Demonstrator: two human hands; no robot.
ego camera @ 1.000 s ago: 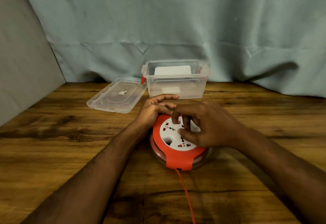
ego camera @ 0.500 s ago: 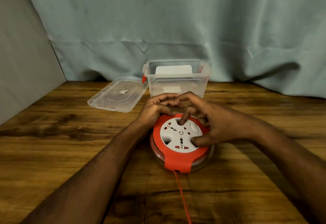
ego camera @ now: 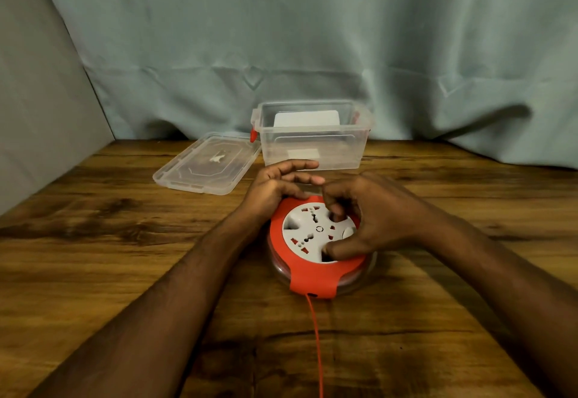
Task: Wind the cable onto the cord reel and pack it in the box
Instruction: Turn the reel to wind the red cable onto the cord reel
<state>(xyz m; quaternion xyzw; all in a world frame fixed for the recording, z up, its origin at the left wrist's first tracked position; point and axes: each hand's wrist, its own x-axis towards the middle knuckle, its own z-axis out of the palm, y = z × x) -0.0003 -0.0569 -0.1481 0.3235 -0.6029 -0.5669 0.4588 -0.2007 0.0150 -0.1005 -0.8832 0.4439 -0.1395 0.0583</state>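
A round cord reel (ego camera: 312,267) with an orange frame and a white socket face lies flat on the wooden table. An orange cable (ego camera: 316,344) runs from its near edge toward me and off the bottom of the frame. My left hand (ego camera: 275,188) rests on the reel's far left rim, fingers curled over it. My right hand (ego camera: 372,216) sits on the white face, thumb and fingertips pressed into its recesses. Behind the reel stands the clear plastic box (ego camera: 312,134), open at the top.
The box's clear lid (ego camera: 206,164) lies flat to the left of the box. A white card stands inside the box at its back wall. A pale cloth backdrop hangs behind the table, and a grey panel closes the left side.
My right hand has turned on the white socket face, its fingers shifting around the dial. The left hand stays on the rim. The cable at the near edge has swung slightly.
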